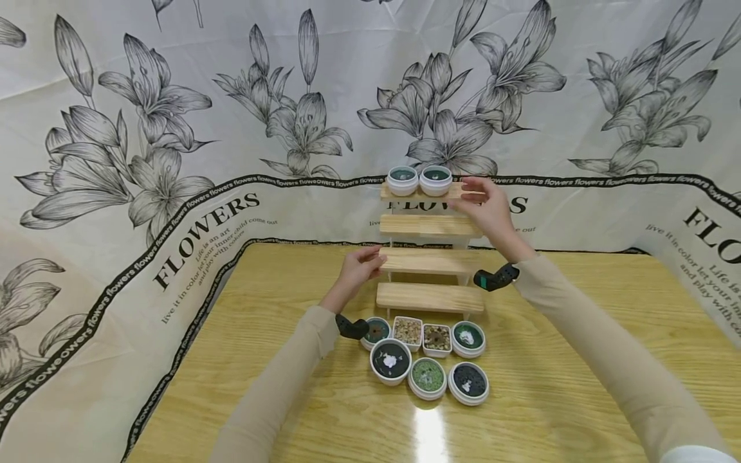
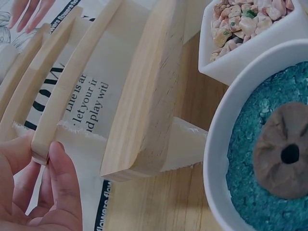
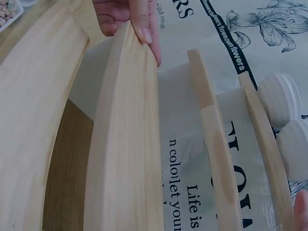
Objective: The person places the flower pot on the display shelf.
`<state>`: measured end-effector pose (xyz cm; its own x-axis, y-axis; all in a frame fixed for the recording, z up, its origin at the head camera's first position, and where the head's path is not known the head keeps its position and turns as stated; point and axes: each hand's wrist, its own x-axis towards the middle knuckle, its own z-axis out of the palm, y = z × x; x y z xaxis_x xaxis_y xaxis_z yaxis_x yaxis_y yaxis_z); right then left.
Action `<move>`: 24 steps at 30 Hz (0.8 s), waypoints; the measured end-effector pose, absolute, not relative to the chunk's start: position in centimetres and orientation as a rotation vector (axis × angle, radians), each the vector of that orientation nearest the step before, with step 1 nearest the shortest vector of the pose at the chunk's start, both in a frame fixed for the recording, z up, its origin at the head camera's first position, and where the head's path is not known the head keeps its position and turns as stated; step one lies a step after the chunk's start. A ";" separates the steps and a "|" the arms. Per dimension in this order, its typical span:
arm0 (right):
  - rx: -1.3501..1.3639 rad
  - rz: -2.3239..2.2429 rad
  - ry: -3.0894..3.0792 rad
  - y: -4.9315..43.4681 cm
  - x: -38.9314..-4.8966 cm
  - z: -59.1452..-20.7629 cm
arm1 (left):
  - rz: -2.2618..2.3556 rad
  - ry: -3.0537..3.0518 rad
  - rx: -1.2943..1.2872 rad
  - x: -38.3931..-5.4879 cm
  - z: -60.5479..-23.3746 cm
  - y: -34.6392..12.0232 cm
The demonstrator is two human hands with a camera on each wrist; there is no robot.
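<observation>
A tiered wooden display stand (image 1: 428,297) with several pale planks stands on the table against the cloth backdrop. My left hand (image 1: 360,269) pinches the left end of the second plank from the bottom, thumb on one side and fingers on the other (image 2: 40,149). The right hand (image 1: 485,207) grips the right end of the top plank (image 1: 454,193), its fingers partly covering that end. Two white pots with dark green fill, a left pot (image 1: 402,186) and a right pot (image 1: 435,186), sit side by side on this plank, left of my right fingers.
Before the stand, white containers cluster on the table (image 1: 278,302): a square dish of pale pebbles (image 1: 408,330), a square dish of darker stones (image 1: 437,339), a green-filled pot (image 1: 428,378) and several dark-filled pots (image 1: 390,361). A flower-printed cloth (image 1: 324,212) hangs right behind.
</observation>
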<state>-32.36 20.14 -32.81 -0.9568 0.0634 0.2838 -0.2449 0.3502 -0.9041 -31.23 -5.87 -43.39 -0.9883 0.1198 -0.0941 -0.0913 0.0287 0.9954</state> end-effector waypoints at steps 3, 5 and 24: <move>0.190 1.625 -2.359 20.4 -31.8 -33.4 | 2.095 2.132 0.030 -31.3 -43.5 -5.9; 0.197 1.627 -2.360 20.4 -31.3 -33.7 | 2.094 2.132 0.031 -31.2 -43.5 -5.9; 0.337 1.665 -2.416 20.9 -26.4 -36.1 | 2.077 2.143 0.042 -31.3 -43.6 -5.8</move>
<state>-26.42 20.94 -36.13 -0.9565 -0.0796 0.2806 -0.2906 0.3440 -0.8929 -31.26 -5.83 -43.59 -0.9874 0.1288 -0.0923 -0.0882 0.0368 0.9954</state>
